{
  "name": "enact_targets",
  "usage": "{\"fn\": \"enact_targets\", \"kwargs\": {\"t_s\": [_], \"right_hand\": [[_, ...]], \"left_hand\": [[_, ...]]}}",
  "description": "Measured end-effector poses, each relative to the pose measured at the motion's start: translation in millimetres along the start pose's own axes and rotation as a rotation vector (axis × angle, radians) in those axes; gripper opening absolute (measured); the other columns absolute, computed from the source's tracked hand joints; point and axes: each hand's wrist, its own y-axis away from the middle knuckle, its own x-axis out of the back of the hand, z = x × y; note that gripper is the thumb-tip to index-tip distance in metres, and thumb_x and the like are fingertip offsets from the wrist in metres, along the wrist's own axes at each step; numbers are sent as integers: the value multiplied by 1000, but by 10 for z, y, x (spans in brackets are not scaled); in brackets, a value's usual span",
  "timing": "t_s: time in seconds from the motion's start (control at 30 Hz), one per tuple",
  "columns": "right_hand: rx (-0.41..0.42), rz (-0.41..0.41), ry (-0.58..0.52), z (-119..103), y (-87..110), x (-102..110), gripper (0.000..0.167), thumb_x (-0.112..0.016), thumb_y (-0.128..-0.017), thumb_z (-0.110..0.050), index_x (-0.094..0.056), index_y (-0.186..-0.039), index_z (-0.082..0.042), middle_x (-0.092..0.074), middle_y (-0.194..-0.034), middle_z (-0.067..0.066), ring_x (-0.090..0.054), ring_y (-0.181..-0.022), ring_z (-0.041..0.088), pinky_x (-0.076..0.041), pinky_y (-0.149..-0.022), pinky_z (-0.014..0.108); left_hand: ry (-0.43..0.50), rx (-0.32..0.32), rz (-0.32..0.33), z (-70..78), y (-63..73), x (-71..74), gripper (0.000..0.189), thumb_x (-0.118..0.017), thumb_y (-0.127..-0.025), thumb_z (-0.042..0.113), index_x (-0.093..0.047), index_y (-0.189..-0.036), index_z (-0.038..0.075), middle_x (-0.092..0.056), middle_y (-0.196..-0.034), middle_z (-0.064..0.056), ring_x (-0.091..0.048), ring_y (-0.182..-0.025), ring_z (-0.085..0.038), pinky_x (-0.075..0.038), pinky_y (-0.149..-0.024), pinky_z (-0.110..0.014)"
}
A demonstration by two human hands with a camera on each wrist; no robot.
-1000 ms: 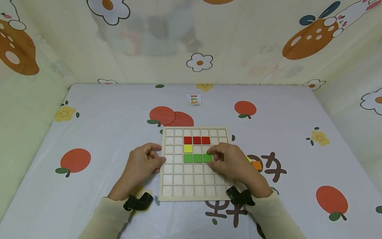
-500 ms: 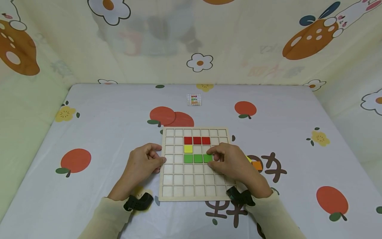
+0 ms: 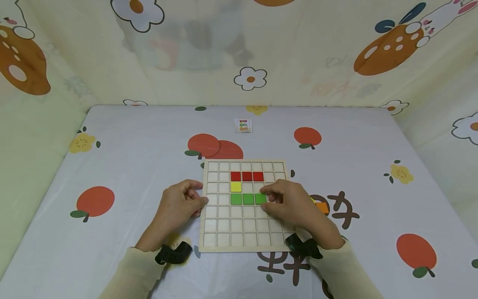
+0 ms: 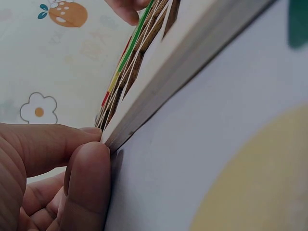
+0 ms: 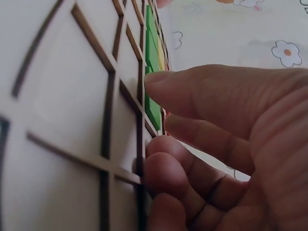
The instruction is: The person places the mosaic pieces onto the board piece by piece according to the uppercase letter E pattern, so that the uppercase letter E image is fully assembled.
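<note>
A square wooden grid board (image 3: 224, 225) lies flat on the cloth. Along its left edge is my left hand (image 3: 179, 200), thumb and forefinger holding the rim, other fingers curled. In the left wrist view those fingertips (image 4: 91, 159) sit right at the board's side. My right hand (image 3: 286, 200) pinches the rightmost green tile (image 3: 260, 199), which lies in its cell, between thumb and forefinger. Two more green tiles (image 3: 242, 199) fill the cells to its left. Above them are one yellow tile (image 3: 236, 187) and a row of three red tiles (image 3: 247, 176).
An orange tile (image 3: 322, 207) and a sliver of a yellow tile (image 3: 313, 200) show beside my right wrist, partly hidden by it. A small card with a coloured grid pattern (image 3: 243, 125) lies behind the board. A printed curtain (image 3: 209, 83) rises at the table's back edge.
My right wrist has shifted very slightly to the right, covering more of the yellow tile beside the board. The left hand and the tiles on the board stay as they were.
</note>
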Motion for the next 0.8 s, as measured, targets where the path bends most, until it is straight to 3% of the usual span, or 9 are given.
{"fn": "enact_targets", "kwargs": {"t_s": [0.5,0.8], "right_hand": [[21,-9,-10,29,1,41,28,-83,-87,-8,-80,-114,-6,-57,-82,-1,-52,-74,16,-43,-60,25],[-12,74,-49,129,74,216,32,-81,-87,-8,-77,-119,-4,-62,-88,1,-57,-80,19,-51,-66,27]], "left_hand": [[4,-20,-2,-12,-1,-1,33,-79,-89,3,-69,-119,-2,-65,-78,-7,-64,-56,-16,-56,-58,-24],[-11,-10,-2,5,11,4,33,-79,-89,4,-69,-120,-1,-65,-77,-7,-63,-56,-16,-55,-58,-24]]}}
